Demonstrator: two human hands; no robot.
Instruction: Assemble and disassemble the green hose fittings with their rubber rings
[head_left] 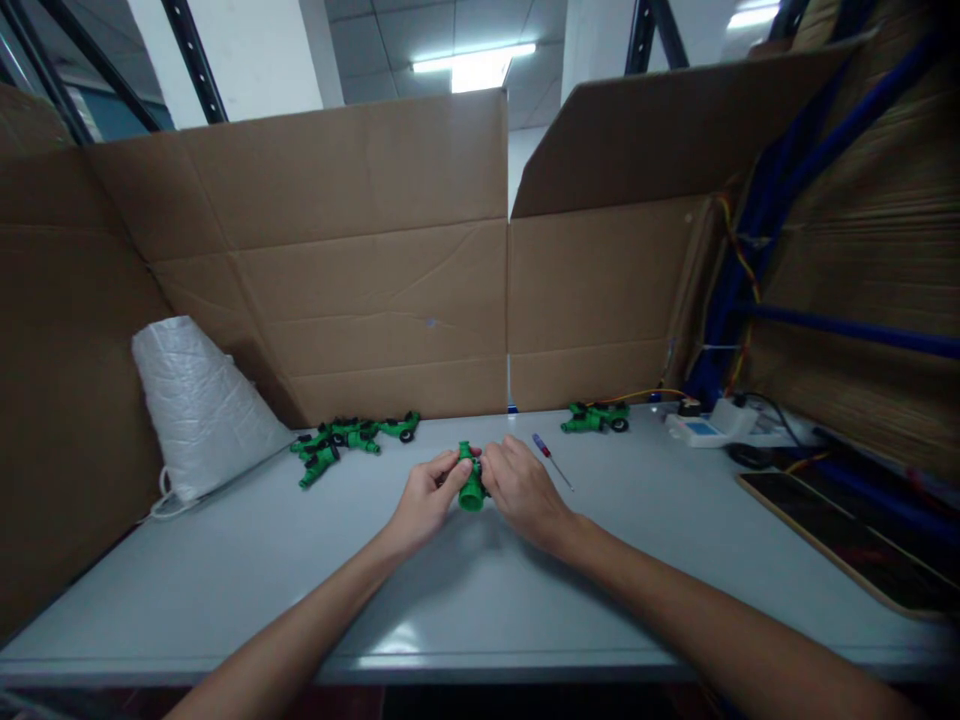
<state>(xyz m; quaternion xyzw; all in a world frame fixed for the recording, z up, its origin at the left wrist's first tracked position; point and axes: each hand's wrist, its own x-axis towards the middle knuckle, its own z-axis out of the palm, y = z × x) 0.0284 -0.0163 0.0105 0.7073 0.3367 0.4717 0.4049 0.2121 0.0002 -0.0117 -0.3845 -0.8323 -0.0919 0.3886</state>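
My left hand (424, 497) and right hand (523, 488) both pinch one green plastic fitting (472, 484) between them, mid-table, near side | pile of green fittings (349, 440) far left beside white bag (196, 405) | small screwdriver (551, 458) just right of my right hand | two more green fittings (598, 417) far right on grey table (465, 590)

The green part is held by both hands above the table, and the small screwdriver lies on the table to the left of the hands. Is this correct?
Not quite. The head view shows the screwdriver lying to the right of the hands, not the left. Both the left hand and right hand do hold the green part above the table.
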